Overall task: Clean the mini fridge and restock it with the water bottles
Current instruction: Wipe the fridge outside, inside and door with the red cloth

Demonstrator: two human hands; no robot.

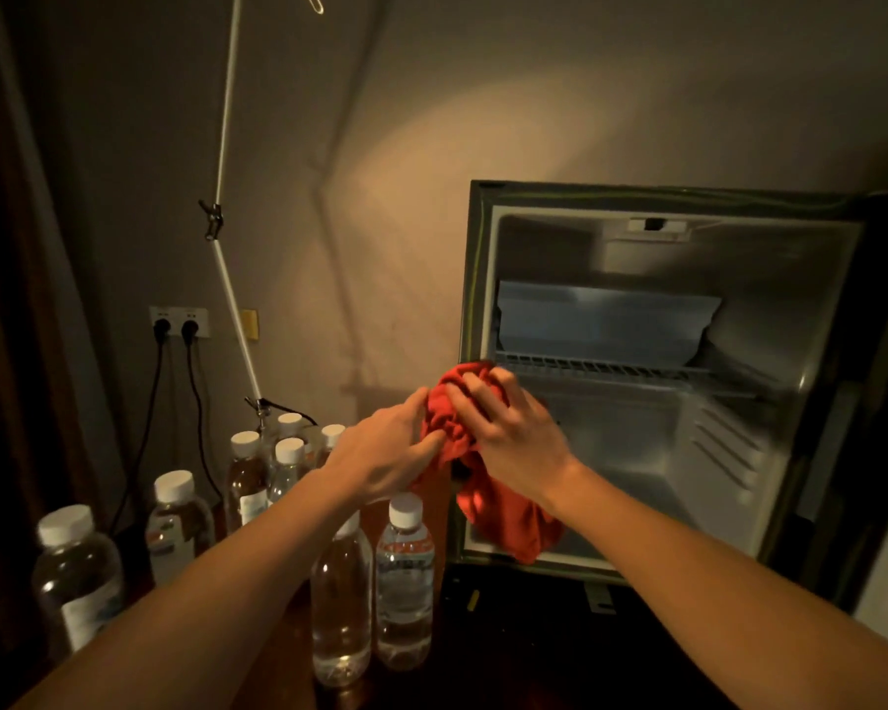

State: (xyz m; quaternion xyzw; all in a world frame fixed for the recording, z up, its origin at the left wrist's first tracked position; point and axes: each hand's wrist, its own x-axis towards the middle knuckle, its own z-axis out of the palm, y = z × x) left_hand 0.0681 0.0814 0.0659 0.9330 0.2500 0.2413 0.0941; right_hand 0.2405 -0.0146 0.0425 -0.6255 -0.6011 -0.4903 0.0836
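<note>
Fridge point(739, 279) stands open on the right, door swung out past the right edge. Inside: wire shelf point(601, 365) across the middle, bare; a pale flat panel leaning at the back above it; lower compartment bare too. Nothing stocked yet, so the cleaning stage looks unfinished or just under way.

Bottles point(405, 571) wait outside, to the left of the fridge, upright with white caps on. Two stand close to the fridge's lower left corner; the rest are spread further left and back toward the wall sockets point(179, 320). They seem parked clear of the opening so the wiping can go on unobstructed. The surface under them is dark; I cannot tell if it is a tabletop or the floor.

Red cloth point(488, 484) is held in front of the fridge's left edge, level with the shelf, bunched at the top, a loose tail hanging down.

Left hand point(380, 453): fingers curled in, pinching the bunched cloth from the left side.
Right hand point(508, 427): laid over the top of the bundle, fingers partly spread and bent, pressing the cloth.

Both hands appear to be gathering the cloth into a pad, probably to get a firm wiping face before going into the fridge.

A thin white stand point(226, 161) leans against the wall behind.
</note>
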